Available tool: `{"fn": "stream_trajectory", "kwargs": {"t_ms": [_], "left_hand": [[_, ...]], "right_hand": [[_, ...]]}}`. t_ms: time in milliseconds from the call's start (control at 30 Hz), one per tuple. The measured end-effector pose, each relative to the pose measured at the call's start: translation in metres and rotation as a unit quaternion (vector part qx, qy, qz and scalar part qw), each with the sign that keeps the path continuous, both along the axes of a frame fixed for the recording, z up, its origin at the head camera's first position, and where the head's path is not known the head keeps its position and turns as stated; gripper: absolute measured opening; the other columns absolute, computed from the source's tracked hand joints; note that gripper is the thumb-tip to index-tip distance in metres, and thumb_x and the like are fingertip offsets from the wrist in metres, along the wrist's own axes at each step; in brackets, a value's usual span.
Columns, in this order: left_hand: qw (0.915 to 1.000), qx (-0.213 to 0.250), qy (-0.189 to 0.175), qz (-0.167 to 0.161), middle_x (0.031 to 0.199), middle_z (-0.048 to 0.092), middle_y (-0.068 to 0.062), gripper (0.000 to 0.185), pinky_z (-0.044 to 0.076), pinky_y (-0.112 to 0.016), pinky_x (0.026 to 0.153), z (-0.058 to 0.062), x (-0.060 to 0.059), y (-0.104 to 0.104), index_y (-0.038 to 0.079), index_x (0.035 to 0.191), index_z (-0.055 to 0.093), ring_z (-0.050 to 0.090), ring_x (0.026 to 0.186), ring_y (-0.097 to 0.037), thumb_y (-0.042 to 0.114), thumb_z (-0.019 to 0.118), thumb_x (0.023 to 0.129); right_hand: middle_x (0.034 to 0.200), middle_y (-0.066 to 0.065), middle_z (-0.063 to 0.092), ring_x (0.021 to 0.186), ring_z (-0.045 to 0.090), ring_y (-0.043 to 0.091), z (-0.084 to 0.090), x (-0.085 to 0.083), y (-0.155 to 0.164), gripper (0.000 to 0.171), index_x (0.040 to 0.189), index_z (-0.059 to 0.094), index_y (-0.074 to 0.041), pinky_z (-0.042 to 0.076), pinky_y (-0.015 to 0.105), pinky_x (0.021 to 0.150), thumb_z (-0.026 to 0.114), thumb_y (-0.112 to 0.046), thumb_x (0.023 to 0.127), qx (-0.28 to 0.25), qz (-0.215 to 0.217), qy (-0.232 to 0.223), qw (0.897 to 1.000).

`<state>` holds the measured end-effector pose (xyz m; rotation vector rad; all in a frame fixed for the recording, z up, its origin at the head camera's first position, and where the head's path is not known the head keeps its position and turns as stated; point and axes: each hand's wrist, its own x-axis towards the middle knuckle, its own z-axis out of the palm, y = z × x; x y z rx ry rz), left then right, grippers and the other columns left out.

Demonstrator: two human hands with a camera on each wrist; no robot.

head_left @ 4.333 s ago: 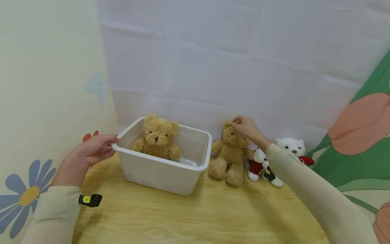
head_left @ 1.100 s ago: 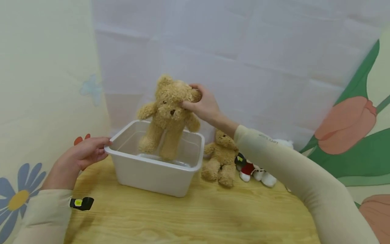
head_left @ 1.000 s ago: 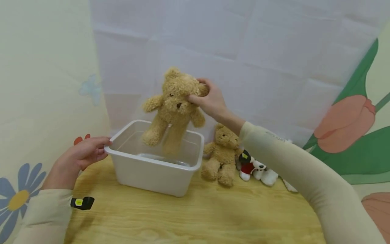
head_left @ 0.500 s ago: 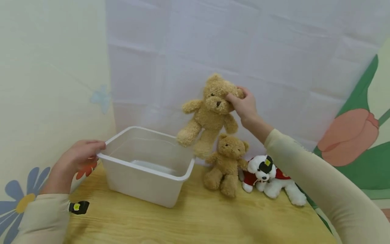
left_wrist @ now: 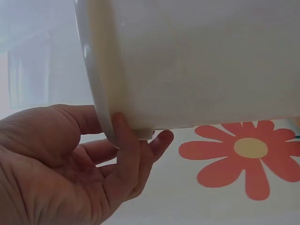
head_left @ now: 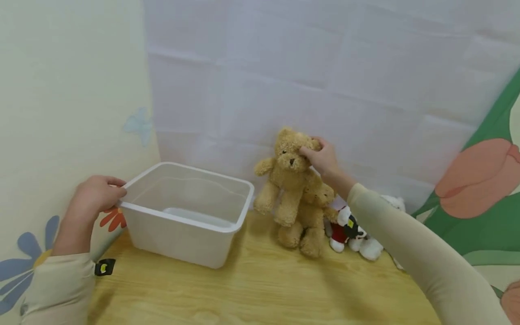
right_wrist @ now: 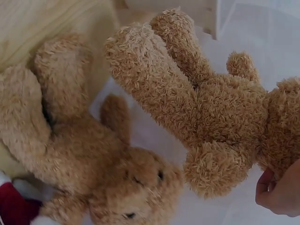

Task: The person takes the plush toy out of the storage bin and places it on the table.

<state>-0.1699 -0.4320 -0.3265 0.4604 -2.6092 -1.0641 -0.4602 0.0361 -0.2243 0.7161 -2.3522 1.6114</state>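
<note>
My right hand [head_left: 322,158] grips a curly tan teddy bear [head_left: 288,180] by the side of its head, thumb on the face by the ear. The bear hangs upright, its legs overlapping a second, browner teddy bear [head_left: 314,216] that sits against the white backdrop. In the right wrist view the two bears appear side by side, the held bear [right_wrist: 229,108] nearer the camera. My left hand [head_left: 97,194] pinches the left corner of the rim of a white plastic tub [head_left: 178,239]. In the left wrist view its fingers [left_wrist: 126,164] curl around the rim from outside.
A small white plush dog in red [head_left: 345,221] sits right of the browner bear. Another white plush [head_left: 394,201] is mostly hidden behind my right sleeve. All stand on a wooden table [head_left: 260,289], with a white sheet [head_left: 252,90] behind and a painted wall at left.
The right hand has lifted the curly bear out of the tub, moved it right, and lowered it in front of the browner bear. The tub has shifted left with the left hand.
</note>
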Motion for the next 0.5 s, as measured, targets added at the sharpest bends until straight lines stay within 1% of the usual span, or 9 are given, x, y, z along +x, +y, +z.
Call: {"fn": "stream_trajectory", "kwargs": {"t_ms": [67,167,267,333,433,500], "left_hand": [[1.0000,-0.003,0.003,0.004,0.091,0.068,-0.024,0.048,0.056,-0.037,0.060,0.002,0.000,0.003,-0.024,0.131,0.048,0.065,0.065,-0.022,0.008,0.052,0.095],[1.0000,0.002,0.004,-0.001,0.088,0.070,-0.022,0.047,0.057,-0.036,0.060,0.005,0.000,0.007,-0.024,0.131,0.049,0.067,0.065,-0.021,0.006,0.053,0.095],[1.0000,0.002,0.003,-0.005,0.085,0.071,-0.017,0.046,0.057,-0.037,0.061,0.009,0.002,0.011,-0.023,0.131,0.051,0.069,0.066,-0.021,0.006,0.053,0.095],[1.0000,-0.003,0.003,-0.008,0.085,0.072,-0.016,0.046,0.057,-0.037,0.061,0.011,0.004,0.014,-0.023,0.130,0.053,0.070,0.066,-0.022,0.005,0.054,0.094],[0.9999,-0.006,-0.003,-0.010,0.085,0.072,-0.018,0.045,0.057,-0.037,0.061,0.016,0.009,0.019,-0.022,0.129,0.054,0.071,0.068,-0.024,0.004,0.055,0.092],[0.9998,-0.005,-0.010,-0.015,0.088,0.072,-0.020,0.044,0.057,-0.036,0.062,0.019,0.012,0.022,-0.023,0.128,0.054,0.072,0.070,-0.025,0.003,0.055,0.092]], "right_hand": [[0.141,0.009,0.052,0.111,0.058,0.026,-0.012,-0.002,-0.002,0.066,0.148,0.053,-0.019,0.053,0.045,0.087,0.077,-0.028,0.087,0.006,0.004,-0.008,1.000],[0.148,0.011,0.046,0.113,0.055,0.027,-0.027,-0.004,-0.005,0.070,0.151,0.050,-0.019,0.051,0.046,0.088,0.077,-0.031,0.087,0.021,0.002,-0.016,1.000],[0.147,0.012,0.046,0.110,0.055,0.027,-0.040,-0.005,-0.006,0.072,0.152,0.047,-0.019,0.050,0.046,0.087,0.077,-0.036,0.089,0.039,0.006,-0.020,0.999],[0.145,0.010,0.047,0.105,0.056,0.027,-0.049,-0.006,-0.006,0.073,0.153,0.046,-0.020,0.050,0.046,0.083,0.077,-0.038,0.090,0.045,0.014,-0.030,0.998],[0.144,0.010,0.048,0.104,0.056,0.027,-0.063,-0.008,-0.007,0.072,0.152,0.046,-0.017,0.050,0.045,0.083,0.077,-0.035,0.090,0.059,0.025,-0.039,0.997],[0.144,0.012,0.049,0.108,0.055,0.028,-0.071,-0.009,-0.009,0.071,0.151,0.047,-0.014,0.049,0.046,0.087,0.077,-0.030,0.089,0.062,0.027,-0.037,0.997]]}}
